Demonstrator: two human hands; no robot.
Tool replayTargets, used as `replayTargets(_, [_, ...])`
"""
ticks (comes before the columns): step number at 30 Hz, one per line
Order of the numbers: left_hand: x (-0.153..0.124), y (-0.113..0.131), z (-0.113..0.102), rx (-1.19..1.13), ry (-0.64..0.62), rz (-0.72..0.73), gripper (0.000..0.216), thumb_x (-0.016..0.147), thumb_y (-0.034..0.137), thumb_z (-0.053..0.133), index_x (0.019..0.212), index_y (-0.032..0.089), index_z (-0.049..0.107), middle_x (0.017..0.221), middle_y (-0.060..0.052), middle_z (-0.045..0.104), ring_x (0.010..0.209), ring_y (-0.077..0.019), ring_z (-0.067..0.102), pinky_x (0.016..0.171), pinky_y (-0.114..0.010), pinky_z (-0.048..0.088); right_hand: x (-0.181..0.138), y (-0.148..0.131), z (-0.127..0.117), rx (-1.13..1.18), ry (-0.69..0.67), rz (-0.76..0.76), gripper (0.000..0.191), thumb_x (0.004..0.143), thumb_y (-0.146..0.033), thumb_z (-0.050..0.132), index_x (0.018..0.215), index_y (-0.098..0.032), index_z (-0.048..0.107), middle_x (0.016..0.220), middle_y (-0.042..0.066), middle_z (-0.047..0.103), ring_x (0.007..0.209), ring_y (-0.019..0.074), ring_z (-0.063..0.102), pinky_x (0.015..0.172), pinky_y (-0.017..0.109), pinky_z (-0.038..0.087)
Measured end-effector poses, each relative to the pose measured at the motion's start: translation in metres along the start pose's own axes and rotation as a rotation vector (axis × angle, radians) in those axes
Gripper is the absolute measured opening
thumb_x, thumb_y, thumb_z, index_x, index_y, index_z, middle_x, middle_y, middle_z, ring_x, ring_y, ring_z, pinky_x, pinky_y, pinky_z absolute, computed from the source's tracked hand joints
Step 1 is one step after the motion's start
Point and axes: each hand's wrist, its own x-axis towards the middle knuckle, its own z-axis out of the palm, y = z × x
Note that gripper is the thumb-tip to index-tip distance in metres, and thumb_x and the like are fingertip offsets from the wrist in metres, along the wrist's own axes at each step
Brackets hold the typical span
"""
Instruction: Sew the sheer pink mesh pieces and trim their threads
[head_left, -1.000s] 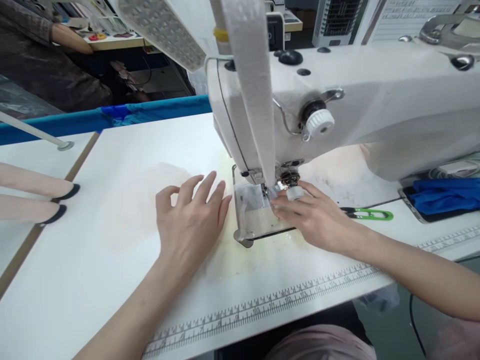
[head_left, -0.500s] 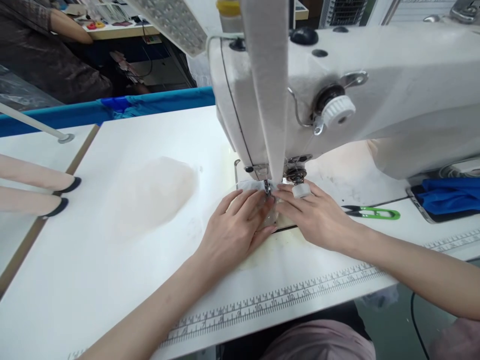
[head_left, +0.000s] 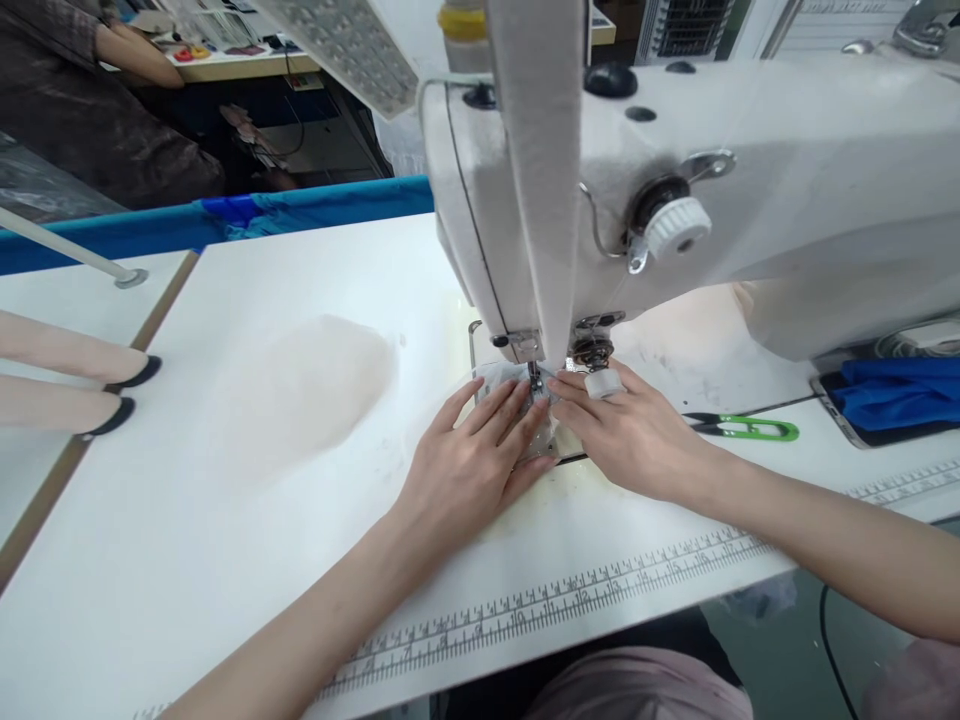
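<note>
A white sewing machine (head_left: 480,230) stands over the work, its presser foot (head_left: 535,378) lowered between my hands. Under the foot lies a small piece of thin, whitish, see-through material (head_left: 541,440), mostly covered by my fingers. My left hand (head_left: 472,450) rests flat on its left side, fingers spread and pointing at the foot. From the right, my right hand (head_left: 626,430) reaches in with its fingers stretched out, fingertips against the material's edge beside the foot. Part of the right fingers is hidden behind the machine's white knob (head_left: 602,382).
Green thread snips (head_left: 750,428) lie right of my right hand. Beyond them, a blue cloth (head_left: 900,392) covers part of a phone. A ruler strip (head_left: 540,605) runs along the table's front edge. Two peach-coloured fabric pieces with black ends (head_left: 67,375) lie at left. Another person (head_left: 97,110) sits behind.
My left fingers have spread a little beside the presser foot, and more of the see-through material shows around it. The right hand has stayed almost in place.
</note>
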Motion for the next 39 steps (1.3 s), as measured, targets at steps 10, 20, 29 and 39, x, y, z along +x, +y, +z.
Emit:
replayTargets(10, [-0.001,0.002,-0.004,-0.016,0.070,0.021,0.037,0.090,0.032,0.056,0.122,0.012,0.059,0.120,-0.011,0.065,0.114,-0.0259,0.061,0.099,-0.047,0.047,0.000,0.001,0.001,-0.007,0.108,-0.003,0.031,0.087,-0.005,0.041,0.107,-0.015,0.062,0.110,0.007,0.070,0.095,0.0192,0.064,0.103,0.046,0.037])
replayTargets(20, [-0.006,0.003,-0.005,0.032,0.172,0.111,0.024,0.086,0.013,0.059,0.109,0.012,0.065,0.109,-0.009,0.071,0.101,-0.0225,0.067,0.090,-0.037,0.056,0.003,0.004,0.004,0.000,0.219,-0.098,0.027,0.091,-0.006,0.045,0.100,-0.015,0.069,0.107,0.004,0.072,0.101,0.0178,0.064,0.092,0.036,0.049])
replayTargets(29, [-0.010,0.010,-0.008,0.055,0.109,0.148,0.025,0.088,0.014,0.056,0.111,0.008,0.065,0.112,-0.011,0.069,0.105,-0.0243,0.066,0.091,-0.038,0.057,-0.007,-0.001,-0.009,-0.016,0.152,-0.151,0.028,0.091,-0.005,0.045,0.104,-0.011,0.069,0.108,0.008,0.071,0.107,0.0193,0.064,0.097,0.040,0.051])
replayTargets(39, [-0.008,0.009,-0.004,0.035,0.107,0.146,0.027,0.086,0.013,0.060,0.111,0.004,0.065,0.113,-0.015,0.068,0.105,-0.0274,0.065,0.091,-0.040,0.057,-0.007,-0.001,-0.008,-0.028,0.144,-0.152,0.031,0.091,-0.004,0.042,0.104,-0.010,0.069,0.109,0.008,0.071,0.106,0.0191,0.065,0.103,0.040,0.048])
